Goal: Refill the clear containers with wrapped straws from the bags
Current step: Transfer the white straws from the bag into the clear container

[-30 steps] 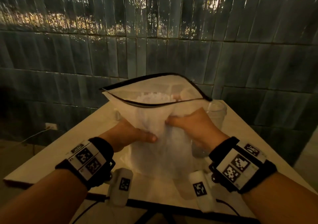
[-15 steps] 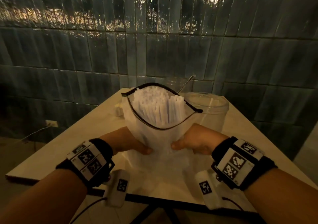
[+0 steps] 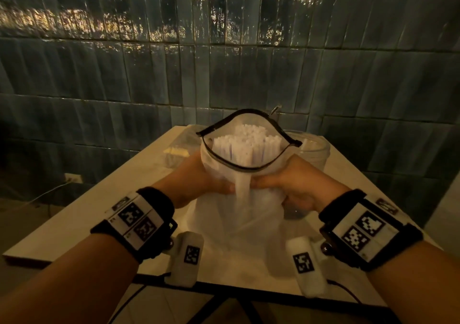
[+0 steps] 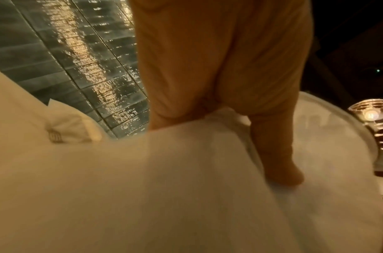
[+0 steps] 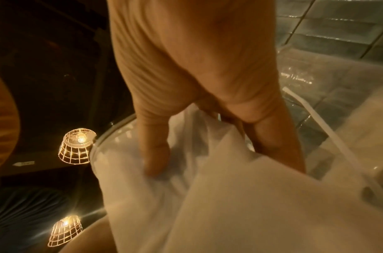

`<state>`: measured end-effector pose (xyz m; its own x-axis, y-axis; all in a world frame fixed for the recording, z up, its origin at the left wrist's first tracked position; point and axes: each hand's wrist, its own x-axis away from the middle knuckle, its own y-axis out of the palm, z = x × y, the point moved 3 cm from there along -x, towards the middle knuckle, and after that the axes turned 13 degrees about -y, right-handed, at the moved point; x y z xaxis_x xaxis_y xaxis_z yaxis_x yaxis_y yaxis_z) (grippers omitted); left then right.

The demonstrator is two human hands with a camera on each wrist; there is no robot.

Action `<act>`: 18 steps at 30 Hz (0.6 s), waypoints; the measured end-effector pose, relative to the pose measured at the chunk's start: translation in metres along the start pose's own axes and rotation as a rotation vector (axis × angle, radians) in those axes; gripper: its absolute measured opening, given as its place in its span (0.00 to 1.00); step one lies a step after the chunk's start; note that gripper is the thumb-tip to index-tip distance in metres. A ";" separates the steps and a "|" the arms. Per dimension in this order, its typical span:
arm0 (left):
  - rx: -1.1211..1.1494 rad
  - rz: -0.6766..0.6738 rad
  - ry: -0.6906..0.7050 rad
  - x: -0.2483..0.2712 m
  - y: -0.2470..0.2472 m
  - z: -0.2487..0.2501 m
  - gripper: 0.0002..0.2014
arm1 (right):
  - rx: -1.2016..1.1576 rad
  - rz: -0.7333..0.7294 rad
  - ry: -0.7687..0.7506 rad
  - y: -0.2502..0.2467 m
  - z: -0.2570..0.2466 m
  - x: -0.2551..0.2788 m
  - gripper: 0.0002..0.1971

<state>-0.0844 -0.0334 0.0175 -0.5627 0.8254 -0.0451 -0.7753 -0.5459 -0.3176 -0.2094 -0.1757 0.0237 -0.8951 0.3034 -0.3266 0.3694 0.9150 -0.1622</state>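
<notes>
A translucent zip bag (image 3: 239, 214) stands upright on the table (image 3: 99, 204), its black-edged mouth gaping open. A dense bundle of white wrapped straws (image 3: 245, 144) sticks up inside it. My left hand (image 3: 199, 181) grips the bag's left side, my right hand (image 3: 296, 184) the right side, thumbs nearly meeting at the front. The wrist views show my left hand (image 4: 240, 119) and right hand (image 5: 203, 130) with fingers curled into the bag film (image 4: 164, 171) (image 5: 229, 196). A clear container (image 3: 313, 149) stands right behind the bag, partly hidden.
The tiled wall (image 3: 224, 62) rises just beyond the table's far edge. A small clear box (image 3: 175, 153) lies at the back left of the table. A metal-tipped object (image 3: 275, 110) pokes up behind the bag. Caged lamps (image 5: 76, 149) hang overhead.
The bag went from lifted and slack to set lower, its film bunched down so the straw tops stand exposed. Both hands slid up and squeezed closer together beneath the mouth.
</notes>
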 end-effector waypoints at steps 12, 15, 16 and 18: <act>0.048 0.042 -0.177 -0.004 0.003 -0.040 0.41 | 0.340 0.076 -0.324 0.010 0.001 0.001 0.41; 0.074 0.076 -0.157 -0.003 0.002 -0.041 0.39 | 0.349 0.104 -0.285 0.009 0.006 0.005 0.36; 0.052 0.075 -0.171 -0.003 0.002 -0.041 0.38 | 0.362 0.094 -0.249 0.010 0.009 0.006 0.35; -0.017 0.067 -0.210 -0.003 0.004 -0.042 0.38 | 0.369 0.073 -0.159 0.011 0.014 0.009 0.34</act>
<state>-0.0743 -0.0319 -0.0231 -0.6618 0.7382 0.1308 -0.7299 -0.5948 -0.3369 -0.2095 -0.1664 0.0056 -0.8243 0.2922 -0.4849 0.5209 0.7269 -0.4475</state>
